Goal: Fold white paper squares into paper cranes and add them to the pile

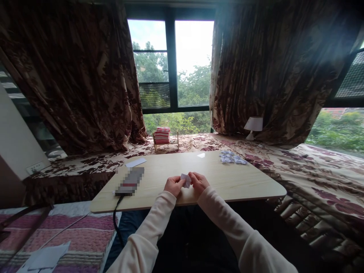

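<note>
A small folded piece of white paper [186,181] is held up just above the near middle of the table. My left hand [173,185] pinches its left side between thumb and fingers. On the other side, my right hand [199,182] grips the paper's right edge with closed fingertips. The exact shape of the folds is too small to make out. At the table's far right lies a pile of small folded white papers [231,157]. A flat white stack of paper [135,162] rests near the far left edge.
The pale wooden table [159,167] has rounded corners. On its left is a pixelated dark device [130,182] with a black cable [114,216] running off the front edge. Behind stand a small rack with striped cloths [162,135] and a white lamp [254,124].
</note>
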The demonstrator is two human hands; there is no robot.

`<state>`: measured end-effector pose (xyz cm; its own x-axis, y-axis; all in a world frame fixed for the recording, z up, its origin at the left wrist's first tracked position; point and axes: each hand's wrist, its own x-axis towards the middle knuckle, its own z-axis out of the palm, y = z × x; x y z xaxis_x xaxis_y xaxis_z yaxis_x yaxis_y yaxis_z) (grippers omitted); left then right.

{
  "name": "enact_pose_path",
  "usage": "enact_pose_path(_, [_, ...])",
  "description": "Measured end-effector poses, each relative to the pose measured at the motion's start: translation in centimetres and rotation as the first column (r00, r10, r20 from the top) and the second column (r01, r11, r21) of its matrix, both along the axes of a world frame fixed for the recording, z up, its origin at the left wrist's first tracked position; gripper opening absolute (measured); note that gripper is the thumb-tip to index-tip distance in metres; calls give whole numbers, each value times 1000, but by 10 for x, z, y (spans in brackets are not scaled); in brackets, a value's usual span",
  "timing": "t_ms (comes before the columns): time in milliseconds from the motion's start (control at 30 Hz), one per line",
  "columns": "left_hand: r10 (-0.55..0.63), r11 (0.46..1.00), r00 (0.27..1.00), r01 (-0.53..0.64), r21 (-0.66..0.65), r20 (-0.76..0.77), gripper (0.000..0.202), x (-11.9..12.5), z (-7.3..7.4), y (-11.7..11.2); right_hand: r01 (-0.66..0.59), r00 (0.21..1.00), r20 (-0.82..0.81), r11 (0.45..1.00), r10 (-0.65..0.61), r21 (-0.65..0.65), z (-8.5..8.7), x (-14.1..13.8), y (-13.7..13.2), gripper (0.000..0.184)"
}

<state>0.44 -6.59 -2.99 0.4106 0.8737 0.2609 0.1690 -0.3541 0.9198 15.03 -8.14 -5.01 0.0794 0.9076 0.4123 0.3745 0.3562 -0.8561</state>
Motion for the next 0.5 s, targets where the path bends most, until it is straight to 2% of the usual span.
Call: enact_pose_path(500, [105,993,993,-101,-61,63,27,-1,2,-2,-38,999,32,998,36,57,4,1,-8,20])
